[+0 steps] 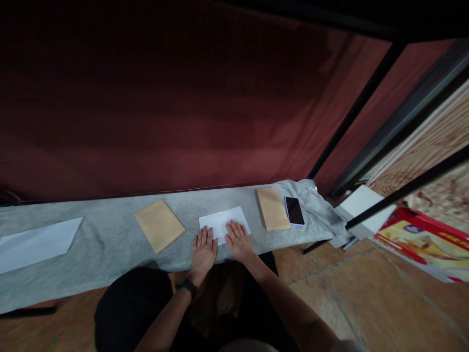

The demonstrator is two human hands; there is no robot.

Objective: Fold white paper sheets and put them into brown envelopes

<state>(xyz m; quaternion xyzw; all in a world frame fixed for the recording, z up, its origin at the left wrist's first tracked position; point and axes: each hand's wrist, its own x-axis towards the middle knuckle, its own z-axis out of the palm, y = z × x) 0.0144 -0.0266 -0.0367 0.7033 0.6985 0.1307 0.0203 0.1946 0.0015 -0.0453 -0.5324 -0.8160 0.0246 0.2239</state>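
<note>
A white sheet of paper (pixel 222 218) lies on the grey cloth in front of me. My left hand (pixel 204 248) rests flat near its lower left corner, fingers stretched forward. On the paper's lower right part lies my right hand (pixel 239 239), also flat with the fingers extended. Neither hand grips anything. To the left is a tan envelope-like piece (pixel 159 226), turned at an angle. A thicker tan stack or packet (pixel 273 209) sits to the right of the paper, close beside a dark-screened phone (pixel 294 210).
The narrow table wears a grey cloth (pixel 110 230). More white paper (pixel 36 244) lies at its far left. A dark red wall (pixel 176 127) rises behind. On the right, a black metal bar (pixel 361 102) slants upward, and a red and yellow box (pixel 425 239) stands beyond the table's end.
</note>
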